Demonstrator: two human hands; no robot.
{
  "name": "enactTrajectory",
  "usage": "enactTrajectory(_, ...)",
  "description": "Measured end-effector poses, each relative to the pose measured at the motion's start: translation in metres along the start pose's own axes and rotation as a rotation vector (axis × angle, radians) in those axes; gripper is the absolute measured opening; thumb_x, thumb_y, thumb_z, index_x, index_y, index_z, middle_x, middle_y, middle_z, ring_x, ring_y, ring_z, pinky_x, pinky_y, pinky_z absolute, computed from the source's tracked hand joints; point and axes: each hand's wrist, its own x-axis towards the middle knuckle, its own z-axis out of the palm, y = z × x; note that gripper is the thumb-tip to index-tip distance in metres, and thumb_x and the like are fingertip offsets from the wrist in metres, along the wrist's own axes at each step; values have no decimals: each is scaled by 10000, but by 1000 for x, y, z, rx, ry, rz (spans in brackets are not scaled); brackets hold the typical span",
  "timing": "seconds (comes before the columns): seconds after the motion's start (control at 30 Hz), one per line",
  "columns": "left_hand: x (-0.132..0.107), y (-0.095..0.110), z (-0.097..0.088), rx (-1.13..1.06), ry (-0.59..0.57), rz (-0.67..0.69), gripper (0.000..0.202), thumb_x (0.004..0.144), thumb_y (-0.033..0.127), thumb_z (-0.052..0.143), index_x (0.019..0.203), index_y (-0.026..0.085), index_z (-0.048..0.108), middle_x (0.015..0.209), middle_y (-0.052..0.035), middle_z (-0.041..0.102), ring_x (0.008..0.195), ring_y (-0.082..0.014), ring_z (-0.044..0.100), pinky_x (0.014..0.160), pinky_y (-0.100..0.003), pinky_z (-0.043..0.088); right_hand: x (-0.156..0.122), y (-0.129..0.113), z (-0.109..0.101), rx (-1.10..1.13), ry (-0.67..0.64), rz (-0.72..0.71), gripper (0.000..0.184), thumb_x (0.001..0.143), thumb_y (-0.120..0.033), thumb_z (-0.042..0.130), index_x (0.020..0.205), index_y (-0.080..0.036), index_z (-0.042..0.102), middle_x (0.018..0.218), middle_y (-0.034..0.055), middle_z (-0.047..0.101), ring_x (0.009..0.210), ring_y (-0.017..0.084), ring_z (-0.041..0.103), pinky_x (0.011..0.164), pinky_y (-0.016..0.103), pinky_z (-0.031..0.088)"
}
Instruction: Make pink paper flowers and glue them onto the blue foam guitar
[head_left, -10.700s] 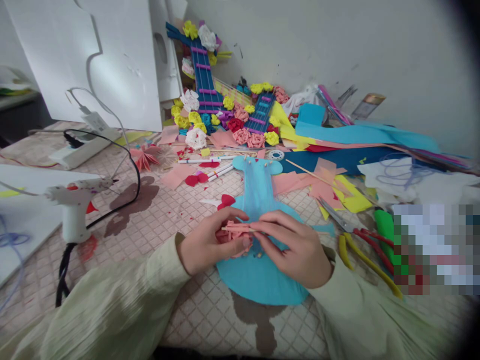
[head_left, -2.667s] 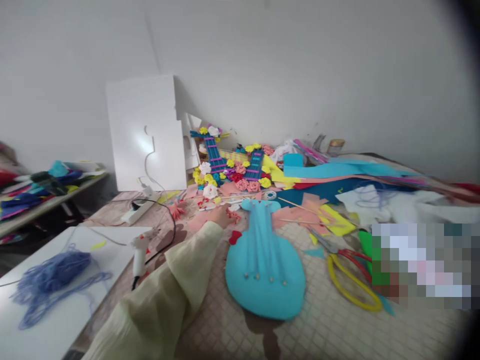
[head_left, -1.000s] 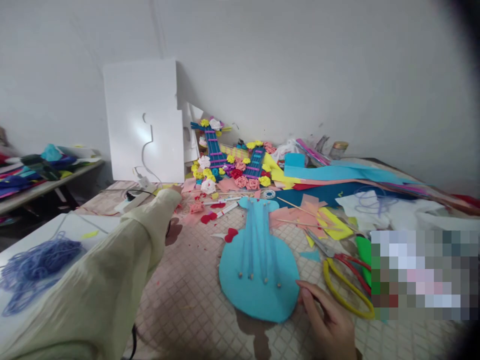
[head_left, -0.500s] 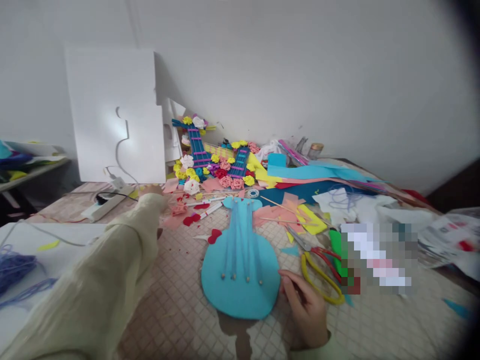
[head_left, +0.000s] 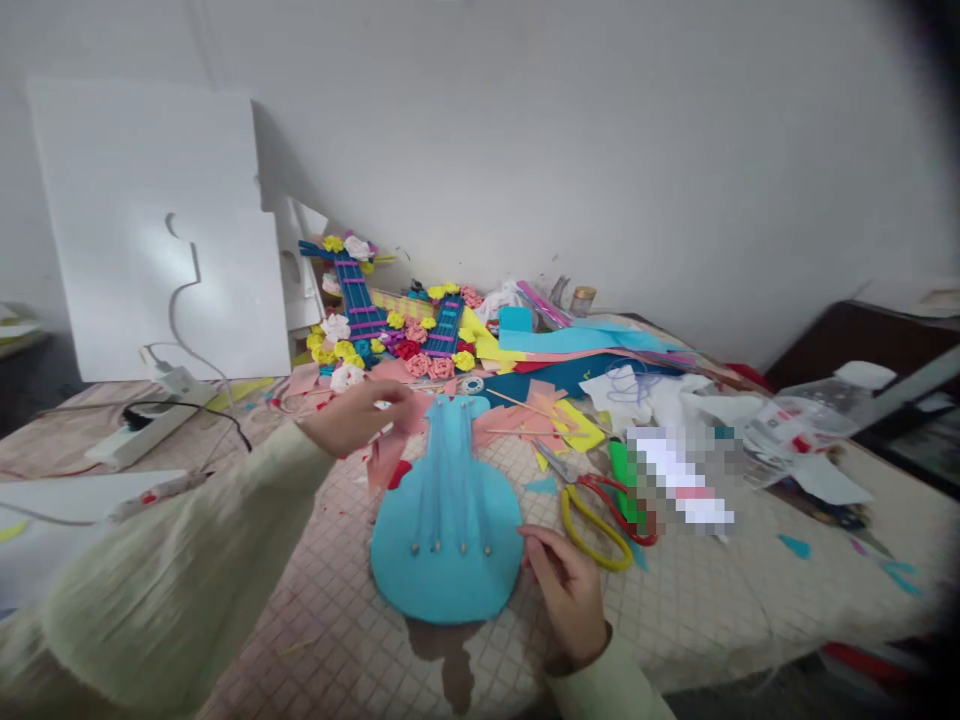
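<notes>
A blue ukulele-shaped cutout (head_left: 442, 575) lies on the table, with blue yarn strings running from its neck to several small beads on its body. At its right edge, my right hand (head_left: 566, 590) is closed, with thumb and forefinger pinching the rim. Left of the neck, my left hand (head_left: 367, 415) is closed on a piece of pink crepe paper (head_left: 384, 460), which hangs below the fingers. That paper partly covers a red paper bow (head_left: 399, 474) beside the cutout.
Red-handled scissors (head_left: 600, 485) and a yellow-handled pair (head_left: 592, 535) lie at the right. Two decorated paper instruments (head_left: 356, 295) with crepe flowers stand at the back. A power strip (head_left: 150, 425) and a white board (head_left: 157, 230) are at the left. Plastic bags (head_left: 802, 430) sit at the right.
My left hand has come back from the far left toward the cutout's neck, bringing the pink crepe paper over the bow. My right hand stays at the cutout's edge. The view has turned right.
</notes>
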Motion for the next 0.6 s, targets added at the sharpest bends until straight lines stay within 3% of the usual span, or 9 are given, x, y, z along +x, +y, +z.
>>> enactTrajectory(0.07, -20, 25, 18, -36, -163, 219, 182, 761, 304, 467, 826, 235, 621, 946, 14, 643, 861, -165, 587, 668, -242, 473, -2, -7, 3, 100, -38, 11, 234, 802, -309, 501, 938, -165, 627, 741, 63, 635, 622, 152, 576, 563, 267, 484)
enactTrajectory(0.2, -51, 54, 51, -29, -144, 419, 164, 781, 324, 460, 770, 257, 610, 1032, -39, 611, 952, -197, 560, 838, -353, 453, -3, -30, 15, 417, -194, 46, 477, 777, -342, 538, 1222, -215, 422, 1075, 120, 568, 746, 165, 582, 589, 287, 493)
enactTrajectory(0.27, -57, 56, 65, -50, -161, 456, 156, 783, 312, 461, 808, 272, 609, 1047, -48, 602, 976, -201, 553, 853, -364, 460, -1, -39, 23, 512, -236, 85, 533, 749, -325, 581, 1238, -245, 386, 1098, 109, 552, 765, 160, 578, 599, 285, 491)
enactTrajectory(0.37, -58, 52, 80, -108, -210, 495, 165, 756, 328, 504, 892, 307, 596, 1075, -43, 590, 1006, -201, 546, 859, -343, 477, 4, -45, 30, 570, -322, 171, 482, 722, -293, 617, 1171, -239, 448, 967, 68, 595, 720, 143, 578, 602, 275, 487)
enactTrajectory(0.5, -66, 47, 69, -195, -133, 489, 298, 757, 353, 515, 1054, 356, 523, 1164, -39, 542, 1083, -216, 501, 908, -378, 454, 13, -40, 32, 655, -354, 285, 309, 735, -320, 598, 1015, -203, 546, 776, 26, 622, 622, 128, 581, 517, 233, 462)
enactTrajectory(0.6, -86, 41, 43, -266, 5, 471, 318, 793, 305, 473, 1087, 428, 486, 1105, -13, 570, 1053, -218, 511, 857, -412, 477, 18, -30, 28, 722, -293, 322, 270, 739, -306, 593, 990, -210, 566, 867, 38, 647, 727, 152, 610, 586, 254, 486)
